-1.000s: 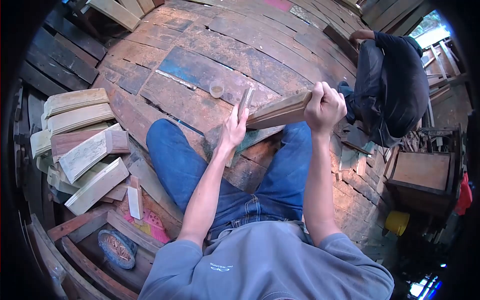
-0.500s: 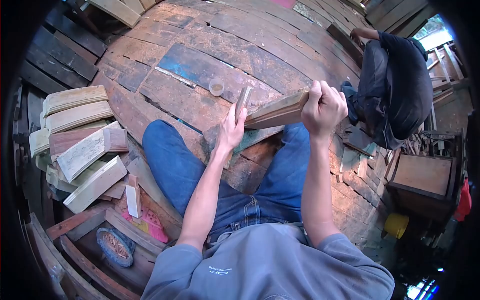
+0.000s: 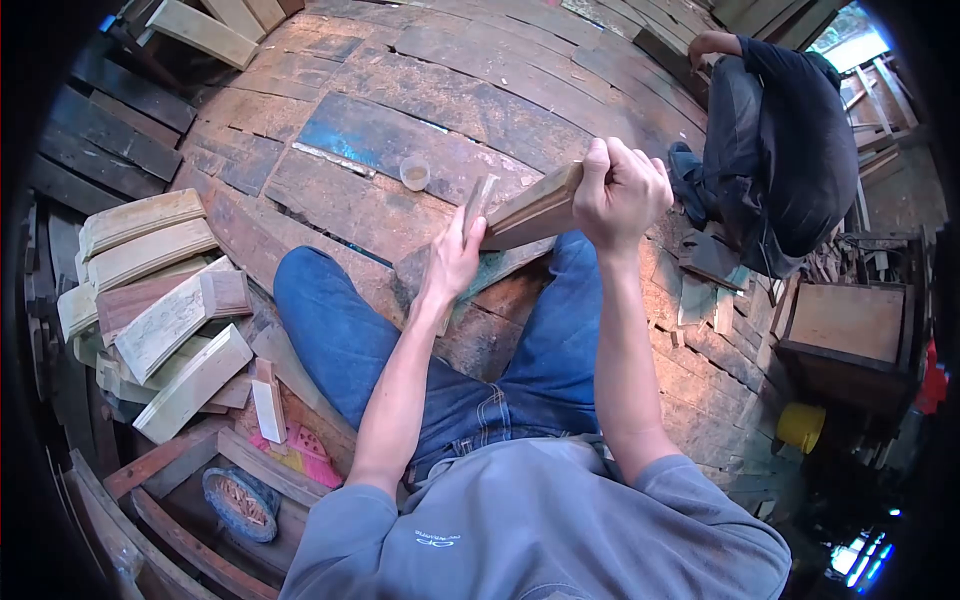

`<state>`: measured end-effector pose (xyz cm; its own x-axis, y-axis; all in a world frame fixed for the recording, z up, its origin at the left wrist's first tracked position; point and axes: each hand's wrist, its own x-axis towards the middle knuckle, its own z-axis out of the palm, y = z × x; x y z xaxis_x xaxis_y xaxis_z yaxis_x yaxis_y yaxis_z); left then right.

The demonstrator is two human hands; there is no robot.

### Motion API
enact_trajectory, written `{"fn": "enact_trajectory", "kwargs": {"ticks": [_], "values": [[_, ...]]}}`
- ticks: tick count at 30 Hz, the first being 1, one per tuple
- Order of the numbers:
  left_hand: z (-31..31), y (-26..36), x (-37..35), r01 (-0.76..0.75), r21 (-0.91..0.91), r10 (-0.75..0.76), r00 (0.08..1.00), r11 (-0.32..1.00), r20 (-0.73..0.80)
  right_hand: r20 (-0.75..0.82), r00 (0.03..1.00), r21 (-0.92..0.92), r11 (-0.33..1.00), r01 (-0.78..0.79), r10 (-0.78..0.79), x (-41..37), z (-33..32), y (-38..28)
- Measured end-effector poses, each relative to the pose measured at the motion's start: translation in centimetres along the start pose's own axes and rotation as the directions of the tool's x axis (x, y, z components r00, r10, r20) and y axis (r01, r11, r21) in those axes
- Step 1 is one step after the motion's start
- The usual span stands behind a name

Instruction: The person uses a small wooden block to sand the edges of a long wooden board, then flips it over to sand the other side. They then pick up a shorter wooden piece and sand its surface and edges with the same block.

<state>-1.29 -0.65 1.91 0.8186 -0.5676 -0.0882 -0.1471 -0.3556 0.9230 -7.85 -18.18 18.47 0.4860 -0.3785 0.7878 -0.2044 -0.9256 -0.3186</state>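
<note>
My right hand (image 3: 622, 195) is closed around the upper right end of a wooden board (image 3: 535, 208), which slants between my hands above my knees. My left hand (image 3: 452, 258) grips a narrow flat wooden strip (image 3: 480, 200) that points upward beside the board's left end. Under the board a greenish, worn plank (image 3: 505, 272) lies between my legs. Whether the strip touches the board is hard to tell.
Shaped wood pieces (image 3: 150, 240) are piled at the left. A blue-rimmed bowl of shavings (image 3: 240, 503) sits at the lower left. A small clear cup (image 3: 414, 173) stands on the plank floor (image 3: 450, 90). Another person (image 3: 800, 150) crouches at the right, near a wooden box (image 3: 845, 322).
Both hands, with the board and the strip, have shifted a little left in view. The floor and surroundings have also shifted slightly with the camera. Both grips look the same.
</note>
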Motion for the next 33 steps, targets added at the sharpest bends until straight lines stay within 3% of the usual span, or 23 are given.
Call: {"fn": "enact_trajectory", "kwargs": {"ticks": [9,13,16,20,24,25,33], "values": [[-0.3,2.8,-1.0,-0.039,-0.005,0.039,0.999,0.999,-0.025,0.006,1.000,-0.015,1.000,-0.007,0.007,0.4,0.6,0.2],[-0.8,8.2,-2.4,-0.231,0.006,0.230,0.967,0.973,-0.107,-0.027,1.000,0.010,1.000,0.007,-0.007,0.9,1.5,0.4],[0.2,8.2,-3.3,-0.294,0.004,0.289,0.939,0.956,-0.188,-0.008,1.000,0.001,1.000,0.013,-0.013,1.1,1.8,0.3],[1.6,3.1,-2.9,-0.040,0.040,0.045,0.987,0.998,-0.153,0.008,1.000,-0.053,0.999,0.000,0.001,1.7,2.3,0.1],[0.6,5.7,-3.3,-0.113,-0.075,0.101,0.983,0.991,-0.151,0.014,1.000,-0.047,0.999,0.018,-0.017,2.3,3.1,-0.1],[1.4,5.2,-3.5,-0.223,0.004,0.218,0.952,0.975,-0.214,0.026,0.999,-0.044,0.999,0.021,-0.020,2.4,3.1,-0.3],[1.6,3.8,-3.1,-0.265,0.011,0.260,0.939,0.964,-0.227,0.045,0.998,-0.021,0.999,0.040,-0.039,2.7,3.6,-0.6]]}}
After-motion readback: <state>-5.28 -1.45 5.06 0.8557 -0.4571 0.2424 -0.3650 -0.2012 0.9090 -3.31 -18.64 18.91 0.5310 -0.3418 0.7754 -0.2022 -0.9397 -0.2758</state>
